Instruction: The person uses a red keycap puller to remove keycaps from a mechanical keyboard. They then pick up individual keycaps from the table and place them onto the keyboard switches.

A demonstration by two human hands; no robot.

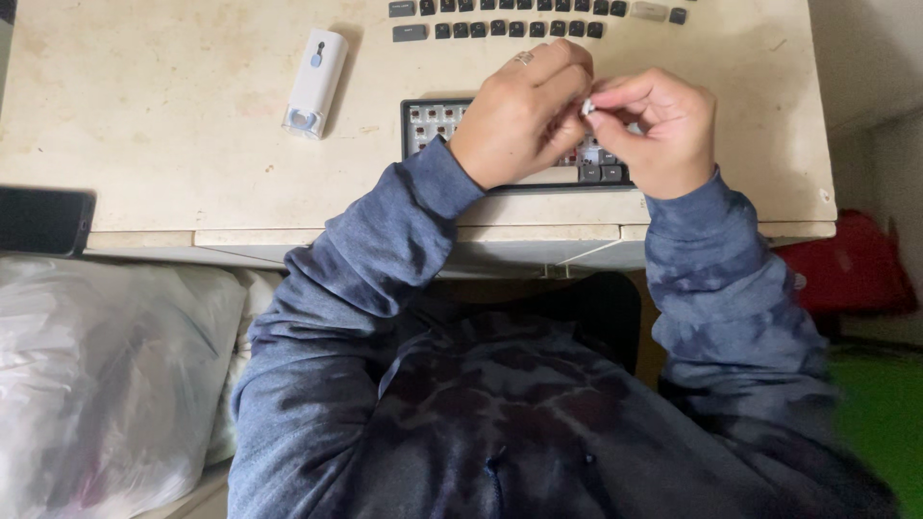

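My left hand [524, 111] and my right hand [659, 130] meet above a small black keyboard [433, 123] whose keycaps are mostly off, bare switches showing. Between the fingertips of both hands sits a small white piece [586, 107], perhaps a keycap. A ring is on a left finger. Both hands hide the keyboard's middle and right part. A few dark keycaps [601, 173] remain at its lower right. Rows of loose dark keycaps [510, 21] lie on the beige desk [173, 144] beyond the hands.
A white oblong tool with a blue slider [315, 82] lies on the desk at left. A dark phone-like slab [43, 219] sits at the left edge. A clear plastic bag [96, 375] is below left, a red object [851, 264] at right.
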